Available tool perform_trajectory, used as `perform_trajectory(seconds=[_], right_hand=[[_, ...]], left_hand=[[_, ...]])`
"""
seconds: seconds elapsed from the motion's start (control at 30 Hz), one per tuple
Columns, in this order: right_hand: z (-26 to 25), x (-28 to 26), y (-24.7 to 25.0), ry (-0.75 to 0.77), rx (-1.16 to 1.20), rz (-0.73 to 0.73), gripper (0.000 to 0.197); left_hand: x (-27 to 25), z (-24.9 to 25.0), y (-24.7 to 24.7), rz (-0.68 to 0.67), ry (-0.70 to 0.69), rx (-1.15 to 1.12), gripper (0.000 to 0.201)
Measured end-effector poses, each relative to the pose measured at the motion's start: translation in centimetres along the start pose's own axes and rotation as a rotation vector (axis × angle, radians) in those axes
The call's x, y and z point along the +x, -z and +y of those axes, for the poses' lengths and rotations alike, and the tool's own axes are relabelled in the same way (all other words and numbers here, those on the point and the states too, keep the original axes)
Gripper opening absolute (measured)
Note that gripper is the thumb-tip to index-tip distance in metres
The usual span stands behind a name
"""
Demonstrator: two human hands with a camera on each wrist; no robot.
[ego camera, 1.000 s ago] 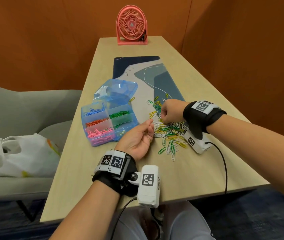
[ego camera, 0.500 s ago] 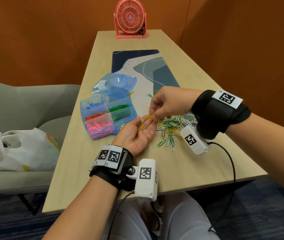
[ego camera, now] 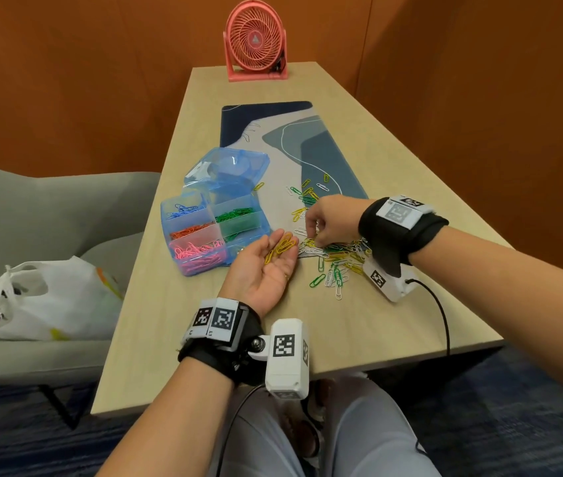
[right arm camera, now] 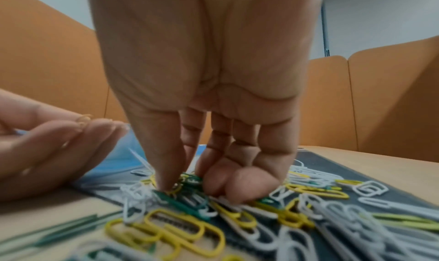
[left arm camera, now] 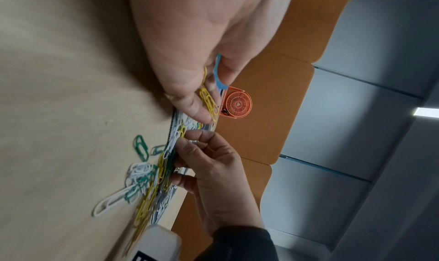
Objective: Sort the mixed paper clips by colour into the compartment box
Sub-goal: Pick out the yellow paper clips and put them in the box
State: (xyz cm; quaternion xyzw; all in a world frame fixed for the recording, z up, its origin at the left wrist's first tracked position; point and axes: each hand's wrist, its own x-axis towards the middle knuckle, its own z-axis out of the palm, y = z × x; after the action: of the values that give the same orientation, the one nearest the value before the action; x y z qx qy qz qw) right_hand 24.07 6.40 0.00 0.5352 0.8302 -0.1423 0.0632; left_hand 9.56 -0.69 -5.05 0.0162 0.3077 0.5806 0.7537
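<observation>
The blue compartment box (ego camera: pixel 165 218) sits left of the mat, holding blue, green, orange and pink clips in separate sections. My left hand (ego camera: pixel 274 256) lies palm up beside it, fingers relaxed, with several yellow clips (ego camera: pixel 280 248) resting on the fingers (left arm camera: pixel 190 103). A mixed pile of paper clips (ego camera: pixel 340 258) in yellow, green and white lies to the right. My right hand (ego camera: pixel 314 234) reaches down into the pile, and its thumb and forefinger (right arm camera: pixel 166 171) pinch a yellow clip (right arm camera: pixel 174 189) there; the other fingers are curled.
The box's clear blue lid (ego camera: pixel 228 166) lies open behind it. A patterned desk mat (ego camera: pixel 311 149) runs up the table to a pink fan (ego camera: pixel 256 39). A white plastic bag (ego camera: pixel 53 297) sits on a grey chair (ego camera: pixel 66 208) at left. Orange walls close in on both sides.
My right hand left the left palm, where it brought a yellow clip, and dropped back into the pile. The left hand has flattened out with the yellow clips on it.
</observation>
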Motion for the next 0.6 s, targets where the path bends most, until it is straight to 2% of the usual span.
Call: perform_trajectory(seconds=[0.1, 0.4, 0.6], right_hand=[[0.1, -0.2, 0.0, 0.017, -0.016, 0.014, 0.008], [0.8, -0.5, 0.3, -0.013, 0.018, 0.069, 0.018], [1.2, -0.6, 1.4, -0.040, 0.008, -0.002, 0.014]], left_hand=[[0.1, 0.0, 0.1, 0.004, -0.011, -0.004, 0.028], [0.1, -0.1, 0.1, 0.003, -0.019, -0.002, 0.027], [0.2, 0.0, 0.1, -0.008, -0.013, -0.004, 0.027]])
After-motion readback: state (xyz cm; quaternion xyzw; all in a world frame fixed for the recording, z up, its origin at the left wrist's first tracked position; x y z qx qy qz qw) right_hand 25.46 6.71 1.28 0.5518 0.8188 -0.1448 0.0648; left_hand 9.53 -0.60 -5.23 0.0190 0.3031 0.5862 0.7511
